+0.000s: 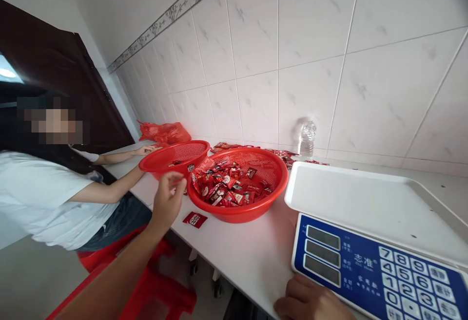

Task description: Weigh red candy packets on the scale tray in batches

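Observation:
My left hand (169,199) is raised at the near left rim of a red plastic basket (252,211), its fingers bent and a gap showing between thumb and fingertips. I see nothing in it. Inside the basket lie many small red snack packets (228,186). One loose red packet (195,219) rests flat on the white table (248,247), just below the hand. At the bottom edge of the view, my right hand (310,300) rests on the table beside a blue-fronted digital scale (356,261), loosely bent with no object visible in it; its underside is hidden.
A second red basket (171,157) holds a few packets. Beside it sits a person in a white shirt (44,193), arms at the table. Red plastic bags (164,132), more packets (234,145) and a clear bottle (307,139) stand along the tiled wall. The scale carries a white tray (365,193).

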